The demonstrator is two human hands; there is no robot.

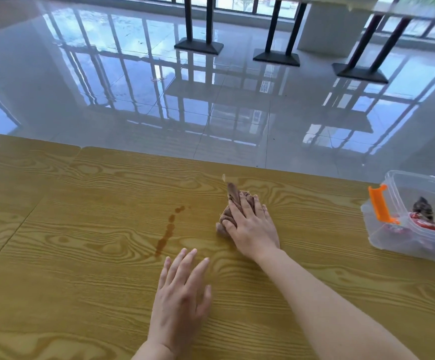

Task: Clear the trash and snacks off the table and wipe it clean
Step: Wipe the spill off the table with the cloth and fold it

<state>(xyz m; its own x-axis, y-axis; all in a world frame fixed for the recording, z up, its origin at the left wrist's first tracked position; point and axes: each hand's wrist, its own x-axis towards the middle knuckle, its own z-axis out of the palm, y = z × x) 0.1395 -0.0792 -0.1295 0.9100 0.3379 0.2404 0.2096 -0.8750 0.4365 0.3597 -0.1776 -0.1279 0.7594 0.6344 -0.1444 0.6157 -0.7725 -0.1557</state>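
Brown cloth [233, 201], soft, light, bunched, lies on table [81, 281] near the spill streak [168, 229], to its right; right hand [252, 227] presses it, fingers spread straight; left hand [182, 289] flat, fingers slightly apart, just this side of the streak; judged best pinned under the palm

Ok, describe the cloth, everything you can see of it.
The cloth is dull pinkish-brown and looks like soft towelling. It is bunched into a crumpled wad, with one frayed corner poking up toward the far edge. It lies on the wood-grain table, to the right of the brown spill and apart from it. The right hand presses on it with fairly straight fingers and hides most of it. The left hand does not touch it.
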